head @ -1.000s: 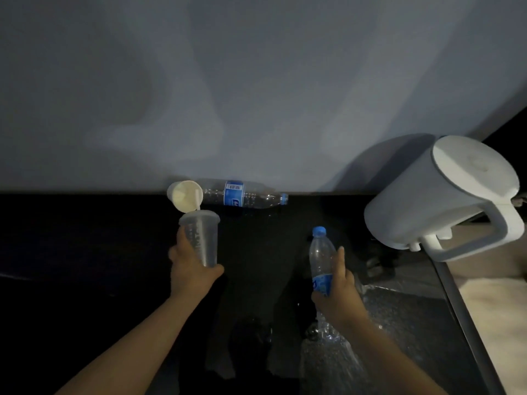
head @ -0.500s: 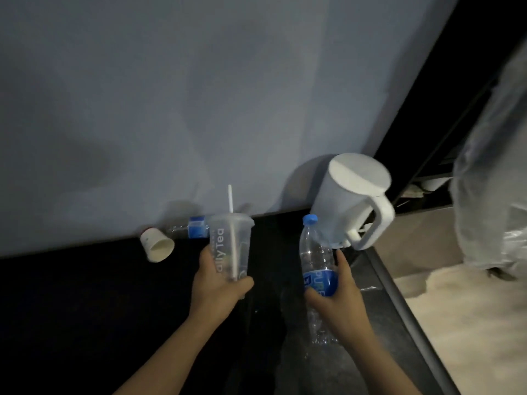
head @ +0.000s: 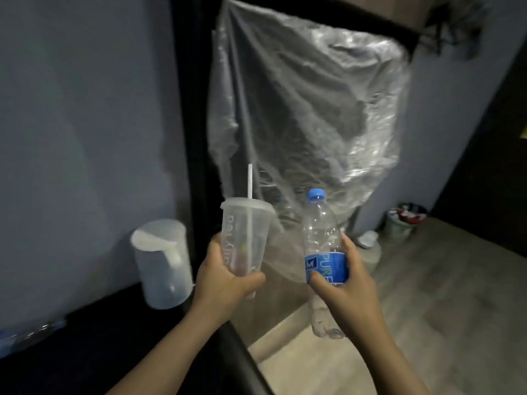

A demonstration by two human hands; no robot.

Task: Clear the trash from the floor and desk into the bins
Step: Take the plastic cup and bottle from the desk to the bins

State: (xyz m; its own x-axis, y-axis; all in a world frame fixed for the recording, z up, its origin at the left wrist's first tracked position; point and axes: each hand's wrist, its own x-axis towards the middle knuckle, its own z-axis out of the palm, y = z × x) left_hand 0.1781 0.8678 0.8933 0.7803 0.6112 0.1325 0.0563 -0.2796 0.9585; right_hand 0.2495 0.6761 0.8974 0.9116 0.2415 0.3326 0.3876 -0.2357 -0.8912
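Clearly crumpled bottle (head: 320, 232); lidded cup (head: 245, 235).

Two bare forearms reach up from the lower edge, hands level and just apart. The left hand (head: 225, 277) curls round the base of an upright plastic cup (head: 245, 232), thumb across its front; the right hand (head: 346, 292) grips a water bottle (head: 320, 232) at the label, thumb forward

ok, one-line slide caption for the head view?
Left hand grips a lidded plastic cup with straw, right hand a water bottle, facing a large clear bag.
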